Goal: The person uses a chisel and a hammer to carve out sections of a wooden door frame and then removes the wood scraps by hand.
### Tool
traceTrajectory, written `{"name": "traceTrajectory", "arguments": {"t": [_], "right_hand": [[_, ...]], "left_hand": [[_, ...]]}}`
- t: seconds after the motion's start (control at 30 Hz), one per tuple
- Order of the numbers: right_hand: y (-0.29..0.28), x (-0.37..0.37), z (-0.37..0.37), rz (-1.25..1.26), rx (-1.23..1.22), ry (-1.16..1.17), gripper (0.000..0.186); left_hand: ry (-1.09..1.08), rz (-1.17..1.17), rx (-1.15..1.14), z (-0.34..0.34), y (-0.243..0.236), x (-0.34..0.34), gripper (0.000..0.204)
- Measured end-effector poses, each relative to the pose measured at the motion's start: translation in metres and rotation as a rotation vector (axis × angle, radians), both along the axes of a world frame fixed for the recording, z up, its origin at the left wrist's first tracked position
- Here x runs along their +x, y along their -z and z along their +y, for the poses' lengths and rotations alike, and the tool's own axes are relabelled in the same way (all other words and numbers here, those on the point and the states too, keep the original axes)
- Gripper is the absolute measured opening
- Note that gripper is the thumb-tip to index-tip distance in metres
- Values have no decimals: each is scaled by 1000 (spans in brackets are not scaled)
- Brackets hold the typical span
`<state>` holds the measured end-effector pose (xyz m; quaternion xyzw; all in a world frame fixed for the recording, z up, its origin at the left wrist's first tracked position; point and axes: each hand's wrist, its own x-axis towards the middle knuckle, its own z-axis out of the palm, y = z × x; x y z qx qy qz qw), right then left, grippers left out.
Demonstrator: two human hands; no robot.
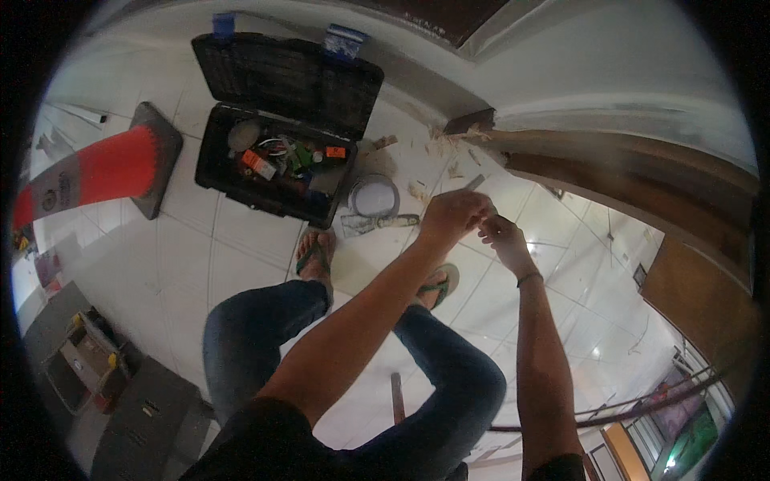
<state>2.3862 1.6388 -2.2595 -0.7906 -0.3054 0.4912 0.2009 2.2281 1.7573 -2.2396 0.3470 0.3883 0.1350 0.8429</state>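
Observation:
My left hand (453, 216) is closed, and a short flat grey blade (475, 183) sticks out beyond its knuckles. The kind of tool is hidden by my fingers. Right beside it, my right hand (505, 240) has its fingers bent and pinched together near my left fingertips. Whatever is between them, if anything, is too small to make out. On the tiles left of my hands lies a wide putty knife (358, 225), stained with pale filler. Just behind it stands a round tub (374, 196) with a whitish inside.
An open black toolbox (273, 207) with mixed small items stands ahead on the left. Beside it an orange cone (120, 164) lies on its side. Wood shavings (455, 170) litter the floor by a brown wooden frame (593, 170). A grey case (144, 417) sits at lower left.

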Motion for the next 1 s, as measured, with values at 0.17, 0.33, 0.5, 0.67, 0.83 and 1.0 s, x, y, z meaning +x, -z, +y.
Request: {"name": "traceTrajectory", "arguments": {"t": [0.17, 0.33, 0.5, 0.67, 0.83, 1.0], "right_hand": [[269, 48, -12, -273, -252, -558, 35], [423, 49, -21, -431, -192, -835, 26], [482, 39, -31, -502, 53, -969, 18], [465, -35, 5, -562, 64, -981, 12], [463, -32, -10, -801, 71, -1356, 8], [471, -43, -9, -470, -125, -939, 6]], "left_hand": [[-299, -113, -278, -16, 236, 48, 38], [-569, -333, -333, -7, 367, 81, 33], [-699, -598, -571, -3, 433, 65, 22], [-717, -721, -661, 2, 457, 10, 18], [-611, -758, -794, 0, 452, -4, 20], [-632, -791, -856, 6, 456, -15, 19]]}}
